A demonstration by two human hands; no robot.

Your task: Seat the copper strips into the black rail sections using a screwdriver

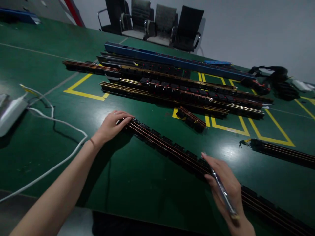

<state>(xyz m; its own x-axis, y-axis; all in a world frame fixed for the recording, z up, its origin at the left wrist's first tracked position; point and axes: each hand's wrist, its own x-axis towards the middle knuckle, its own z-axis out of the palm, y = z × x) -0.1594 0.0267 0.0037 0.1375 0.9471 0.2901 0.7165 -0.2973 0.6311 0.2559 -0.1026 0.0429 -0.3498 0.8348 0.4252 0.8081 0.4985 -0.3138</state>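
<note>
A long black rail with copper strips lies slantwise across the table in front of me. My left hand grips its far left end, thumb and fingers round the edges. Further along to the right, my right hand straddles the same rail, thumb on the near side and fingers on the far side. A slim silver pen-like tool is tucked in that hand, slanting back over it; its exact kind is unclear. Beyond the right hand the rail runs out of view at the lower right.
Several similar rails lie in a bundle at the back, beside a long blue bar. A short rail piece and another black rail lie nearer. At left are a white power strip and its cable.
</note>
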